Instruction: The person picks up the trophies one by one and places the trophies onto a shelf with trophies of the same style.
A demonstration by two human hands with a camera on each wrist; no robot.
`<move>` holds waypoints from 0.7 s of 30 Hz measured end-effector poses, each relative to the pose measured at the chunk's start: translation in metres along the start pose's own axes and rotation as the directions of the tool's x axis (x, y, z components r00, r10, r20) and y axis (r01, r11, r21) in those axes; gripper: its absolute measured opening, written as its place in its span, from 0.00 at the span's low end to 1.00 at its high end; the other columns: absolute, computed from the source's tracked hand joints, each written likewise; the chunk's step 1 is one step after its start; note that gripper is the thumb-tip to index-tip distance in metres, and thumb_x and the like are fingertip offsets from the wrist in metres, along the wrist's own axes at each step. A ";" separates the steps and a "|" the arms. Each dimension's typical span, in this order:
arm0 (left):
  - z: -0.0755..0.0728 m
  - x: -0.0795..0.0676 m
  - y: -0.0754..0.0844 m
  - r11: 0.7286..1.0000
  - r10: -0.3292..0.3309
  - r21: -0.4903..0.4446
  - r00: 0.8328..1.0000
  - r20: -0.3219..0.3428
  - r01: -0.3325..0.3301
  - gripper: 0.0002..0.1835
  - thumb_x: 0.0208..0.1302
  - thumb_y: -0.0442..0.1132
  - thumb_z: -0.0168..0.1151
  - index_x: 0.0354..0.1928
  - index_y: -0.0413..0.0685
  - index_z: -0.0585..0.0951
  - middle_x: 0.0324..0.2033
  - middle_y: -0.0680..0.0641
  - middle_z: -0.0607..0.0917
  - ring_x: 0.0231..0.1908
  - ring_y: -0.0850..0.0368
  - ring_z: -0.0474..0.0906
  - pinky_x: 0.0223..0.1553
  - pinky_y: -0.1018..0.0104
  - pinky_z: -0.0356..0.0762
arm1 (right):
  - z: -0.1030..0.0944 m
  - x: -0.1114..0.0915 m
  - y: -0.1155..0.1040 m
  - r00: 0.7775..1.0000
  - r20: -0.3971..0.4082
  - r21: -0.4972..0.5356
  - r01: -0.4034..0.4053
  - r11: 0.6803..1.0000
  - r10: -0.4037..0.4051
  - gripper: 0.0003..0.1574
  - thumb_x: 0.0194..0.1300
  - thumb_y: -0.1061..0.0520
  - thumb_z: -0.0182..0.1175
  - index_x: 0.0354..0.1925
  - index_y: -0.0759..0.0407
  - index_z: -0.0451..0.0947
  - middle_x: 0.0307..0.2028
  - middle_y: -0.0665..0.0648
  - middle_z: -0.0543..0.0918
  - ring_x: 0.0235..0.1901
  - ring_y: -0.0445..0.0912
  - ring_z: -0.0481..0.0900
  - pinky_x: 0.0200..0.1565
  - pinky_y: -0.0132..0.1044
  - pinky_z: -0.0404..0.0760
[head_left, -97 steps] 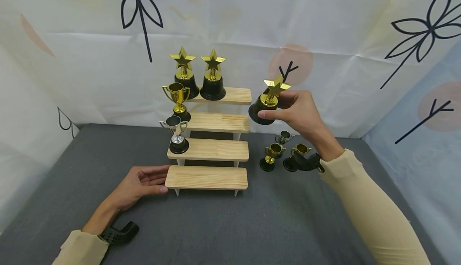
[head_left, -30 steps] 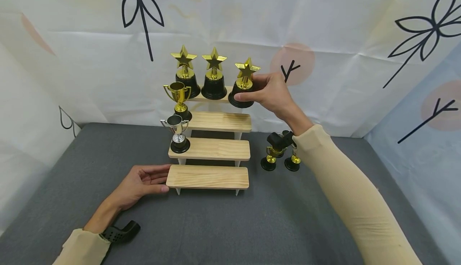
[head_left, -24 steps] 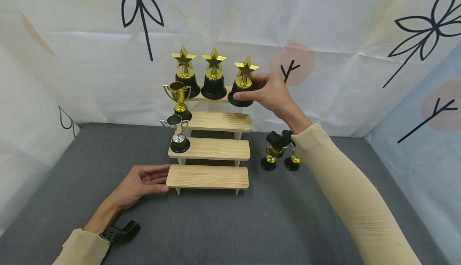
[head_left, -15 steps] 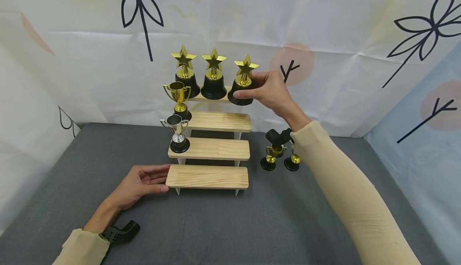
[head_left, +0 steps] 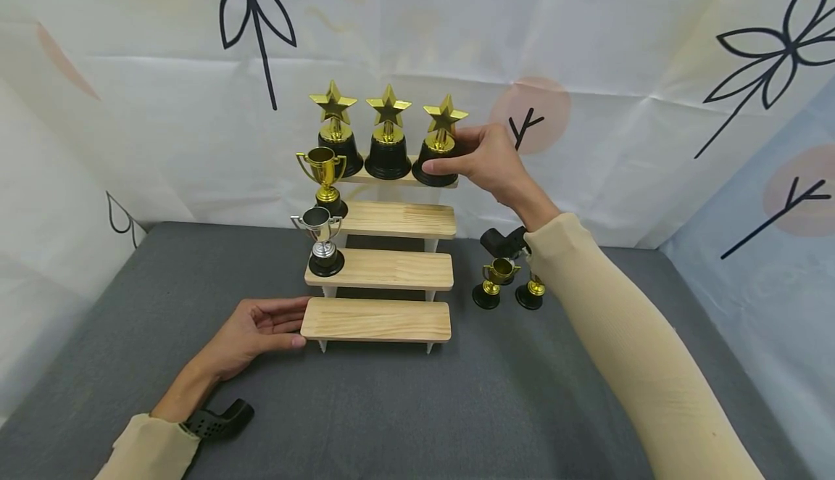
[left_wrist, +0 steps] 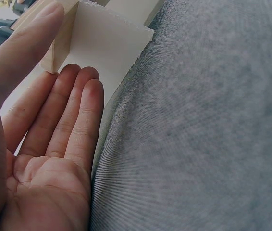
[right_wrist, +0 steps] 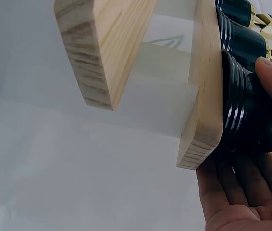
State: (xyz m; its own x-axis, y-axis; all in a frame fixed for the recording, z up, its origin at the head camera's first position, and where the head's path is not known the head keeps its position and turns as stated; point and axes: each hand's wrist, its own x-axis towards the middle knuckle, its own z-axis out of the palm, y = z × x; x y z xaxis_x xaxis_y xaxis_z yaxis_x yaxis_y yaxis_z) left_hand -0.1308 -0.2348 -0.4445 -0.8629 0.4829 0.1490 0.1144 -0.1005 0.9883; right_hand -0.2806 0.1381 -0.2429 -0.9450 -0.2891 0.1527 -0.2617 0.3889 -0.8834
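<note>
My right hand [head_left: 492,163] grips the black base of a gold star trophy [head_left: 438,154], thumb in front and fingers behind. In the right wrist view that base [right_wrist: 256,113] sits against the end of the top shelf board [right_wrist: 208,110]. Two more star trophies [head_left: 388,146] [head_left: 335,139] stand to its left on the same step. My left hand [head_left: 251,338], fingers extended, rests at the left end of the lowest step [head_left: 375,320] of the wooden display stand. In the left wrist view its fingertips [left_wrist: 69,70] lie against the stand's pale side panel [left_wrist: 102,43].
A gold cup trophy [head_left: 322,175] stands at the left of the second step, a silver cup trophy [head_left: 320,237] below it on the third. Small gold cups [head_left: 499,277] [head_left: 535,291] stand on the grey table [head_left: 391,415] under my right forearm, partly hidden by the wrist camera.
My right hand has carried the third star trophy left from above the small cups to the right end of the top step, then slightly back. The left hand has stayed put.
</note>
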 end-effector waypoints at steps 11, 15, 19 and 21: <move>0.001 0.000 0.001 1.000 0.000 -0.001 1.000 0.001 0.000 0.35 0.59 0.18 0.67 0.67 0.15 0.63 0.60 0.52 0.81 0.59 0.56 0.80 0.58 0.61 0.81 | -0.003 0.005 0.001 1.000 0.009 -0.030 -0.019 0.999 0.019 0.47 0.53 0.55 0.81 0.68 0.61 0.73 0.59 0.60 0.82 0.62 0.47 0.77 0.66 0.44 0.76; 0.001 -0.001 0.001 1.000 -0.007 -0.005 1.000 0.001 0.007 0.35 0.59 0.18 0.67 0.67 0.15 0.63 0.61 0.51 0.81 0.59 0.56 0.80 0.58 0.60 0.81 | -0.004 0.006 0.002 1.000 0.016 -0.023 -0.017 1.000 0.018 0.48 0.54 0.55 0.80 0.69 0.62 0.72 0.59 0.60 0.82 0.62 0.48 0.77 0.66 0.44 0.76; 0.002 -0.001 0.002 1.000 -0.011 -0.003 1.000 -0.001 0.011 0.36 0.59 0.19 0.67 0.67 0.15 0.63 0.60 0.51 0.81 0.59 0.56 0.80 0.57 0.60 0.81 | -0.004 0.007 0.004 1.000 0.020 -0.007 -0.007 1.000 0.007 0.46 0.54 0.56 0.80 0.68 0.61 0.73 0.57 0.60 0.83 0.60 0.48 0.79 0.66 0.43 0.77; 0.002 -0.001 0.002 1.000 -0.012 0.001 1.000 -0.003 0.012 0.36 0.59 0.19 0.67 0.67 0.15 0.63 0.60 0.51 0.81 0.59 0.56 0.80 0.57 0.60 0.81 | -0.003 0.008 0.005 1.000 0.026 0.009 0.006 1.000 -0.007 0.42 0.54 0.57 0.80 0.66 0.61 0.76 0.55 0.60 0.85 0.57 0.48 0.81 0.64 0.43 0.78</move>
State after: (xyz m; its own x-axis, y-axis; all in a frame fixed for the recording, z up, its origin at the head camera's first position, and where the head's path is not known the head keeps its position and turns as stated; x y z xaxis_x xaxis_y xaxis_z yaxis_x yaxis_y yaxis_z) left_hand -0.1293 -0.2336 -0.4423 -0.8657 0.4814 0.1373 0.1045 -0.0943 0.9900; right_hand -0.2898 0.1407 -0.2444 -0.9379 -0.3140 0.1471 -0.2660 0.3794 -0.8861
